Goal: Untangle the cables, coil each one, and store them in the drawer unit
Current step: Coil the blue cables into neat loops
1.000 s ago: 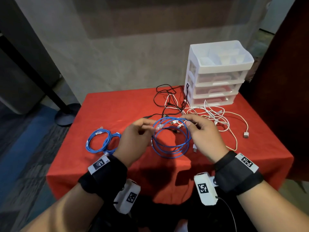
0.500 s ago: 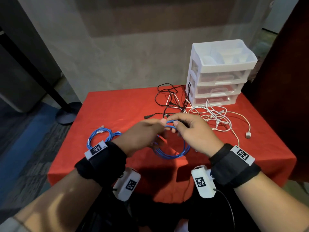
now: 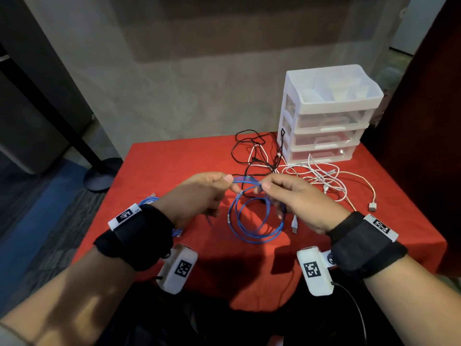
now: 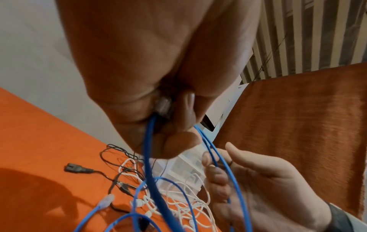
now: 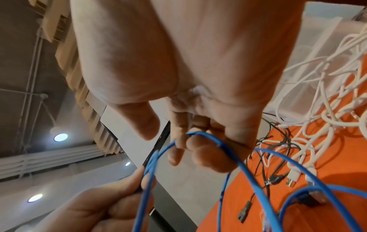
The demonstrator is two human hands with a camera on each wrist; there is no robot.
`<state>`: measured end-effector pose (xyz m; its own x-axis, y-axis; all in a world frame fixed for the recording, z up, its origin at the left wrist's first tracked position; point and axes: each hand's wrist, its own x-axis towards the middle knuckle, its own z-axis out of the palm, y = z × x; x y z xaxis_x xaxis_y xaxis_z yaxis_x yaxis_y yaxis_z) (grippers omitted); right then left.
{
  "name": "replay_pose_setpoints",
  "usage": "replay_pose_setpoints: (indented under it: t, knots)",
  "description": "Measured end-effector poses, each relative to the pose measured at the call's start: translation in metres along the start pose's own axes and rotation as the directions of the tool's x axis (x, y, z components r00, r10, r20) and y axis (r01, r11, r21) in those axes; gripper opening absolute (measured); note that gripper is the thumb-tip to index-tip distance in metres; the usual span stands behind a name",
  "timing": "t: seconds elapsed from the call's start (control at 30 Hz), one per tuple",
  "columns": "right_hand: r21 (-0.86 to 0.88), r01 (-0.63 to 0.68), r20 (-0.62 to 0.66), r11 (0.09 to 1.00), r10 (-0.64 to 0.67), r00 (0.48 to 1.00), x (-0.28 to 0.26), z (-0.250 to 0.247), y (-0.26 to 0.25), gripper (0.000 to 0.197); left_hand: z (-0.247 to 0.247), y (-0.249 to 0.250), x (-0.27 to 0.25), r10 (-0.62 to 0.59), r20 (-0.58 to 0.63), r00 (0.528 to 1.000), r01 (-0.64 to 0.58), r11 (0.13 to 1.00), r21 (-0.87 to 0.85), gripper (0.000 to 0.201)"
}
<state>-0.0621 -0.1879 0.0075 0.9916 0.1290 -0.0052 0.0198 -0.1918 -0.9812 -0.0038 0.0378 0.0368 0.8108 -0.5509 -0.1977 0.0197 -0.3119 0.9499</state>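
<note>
A blue network cable [image 3: 257, 222] hangs in loose loops just above the red table [image 3: 174, 161]. My left hand [image 3: 230, 182] pinches its top strand between thumb and fingers; in the left wrist view the left hand [image 4: 168, 124] grips the blue cable [image 4: 151, 157] near a clear plug. My right hand [image 3: 262, 187] pinches the same strand a short way to the right, and the right wrist view shows its fingers [image 5: 178, 150] curled round the blue cable [image 5: 202, 135]. The white drawer unit [image 3: 329, 113] stands at the back right, its drawers closed.
A tangle of black cable [image 3: 252, 151] and white cables [image 3: 321, 178] lies in front of the drawer unit. A white USB plug [image 3: 373, 206] rests at the right. A second coiled blue cable [image 3: 149, 199] lies partly hidden behind my left wrist.
The wide coil held between both hands was gathered as the hands met at its top; now they have drawn slightly apart, a short strand stretched between them and the loops hanging below.
</note>
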Motion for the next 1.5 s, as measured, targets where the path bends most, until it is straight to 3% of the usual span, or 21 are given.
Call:
replay_pose_setpoints:
  t: [0.17,0.3,0.37,0.43,0.5,0.67,0.8,0.93,0.97,1.07,1.2,1.3,1.37,1.5]
  knots:
    - [-0.014,-0.001,-0.125,1.0,-0.001,0.992,0.002,-0.011,0.004,0.024,-0.018,0.001,-0.003,-0.011,-0.03,0.999,0.012,1.0,0.016,0.034]
    - [0.224,0.026,-0.301,0.974,0.044,0.953,0.005,-0.018,0.003,0.025,-0.025,-0.004,-0.007,0.002,-0.068,0.998,-0.006,0.998,-0.065,0.035]
    - [0.084,0.065,-0.342,0.994,-0.033,0.939,0.005,-0.016,0.006,0.025,-0.023,-0.008,-0.005,0.005,-0.118,0.993,-0.023,0.989,-0.148,0.033]
    - [-0.143,0.043,-0.298,0.989,-0.085,0.951,0.005,-0.012,0.011,0.02,-0.018,-0.012,-0.002,-0.01,-0.192,0.981,-0.042,0.964,-0.264,0.032]
    - [-0.183,0.003,-0.238,0.983,-0.047,0.97,0.006,-0.005,0.016,0.013,-0.008,-0.017,0.002,-0.043,-0.261,0.964,-0.058,0.928,-0.369,0.031]
    - [0.157,0.037,-0.299,0.987,0.012,0.954,0.004,0.026,0.014,0.011,0.026,-0.028,0.006,-0.209,-0.301,0.93,-0.021,0.789,-0.614,0.032]
    - [0.361,0.098,-0.372,0.928,0.047,0.927,0.004,0.042,0.011,0.013,0.041,-0.034,0.005,-0.311,-0.265,0.913,0.086,0.781,-0.619,0.04]
    - [0.437,0.04,-0.226,0.899,0.066,0.972,-0.006,0.056,0.013,0.01,0.045,-0.026,0.007,-0.277,-0.24,0.93,-0.037,0.579,-0.815,0.035]
    - [0.418,0.01,-0.181,0.908,0.073,0.981,-0.009,0.057,0.014,0.009,0.043,-0.028,0.01,-0.28,-0.286,0.916,-0.071,0.589,-0.805,0.035]
    - [0.301,-0.055,-0.106,0.952,0.091,0.99,-0.015,0.056,0.016,0.018,0.037,-0.034,0.014,-0.217,-0.431,0.876,-0.135,0.748,-0.649,0.035]
    - [0.273,-0.021,-0.188,0.962,0.074,0.979,-0.016,0.05,0.009,0.018,0.035,-0.033,0.011,-0.017,-0.511,0.859,-0.172,0.932,-0.32,0.037]
    - [0.24,0.001,-0.209,0.971,0.051,0.977,-0.011,0.041,0.007,0.018,0.033,-0.036,0.01,0.152,-0.484,0.862,-0.211,0.975,-0.069,0.027]
    - [0.226,0.026,-0.198,0.974,0.02,0.98,-0.008,0.038,0.008,0.02,0.03,-0.037,0.007,0.219,-0.429,0.876,-0.262,0.964,-0.044,0.019]
    - [0.214,0.085,-0.218,0.973,-0.038,0.975,-0.005,0.035,0.012,0.017,0.026,-0.029,0.002,0.133,-0.306,0.943,-0.186,0.97,-0.153,0.025]
